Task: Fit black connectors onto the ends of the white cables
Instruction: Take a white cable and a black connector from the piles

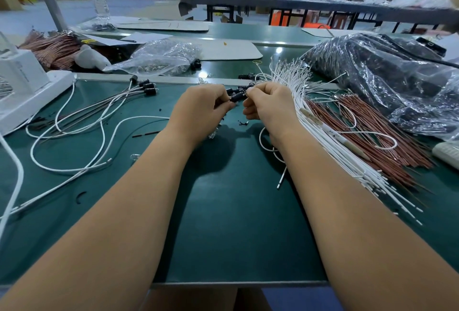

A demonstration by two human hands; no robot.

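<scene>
Left hand [201,107] fingers curled, pinching black connector [238,96]; right hand [268,104] fingers pinched at its end.

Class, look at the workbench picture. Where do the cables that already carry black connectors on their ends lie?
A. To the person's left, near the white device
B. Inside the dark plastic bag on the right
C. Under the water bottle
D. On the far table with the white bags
A: the finished cables lie on the green bench to the person's left, their black-tipped ends fanned out near the white device, away from the left hand and right hand.
</scene>
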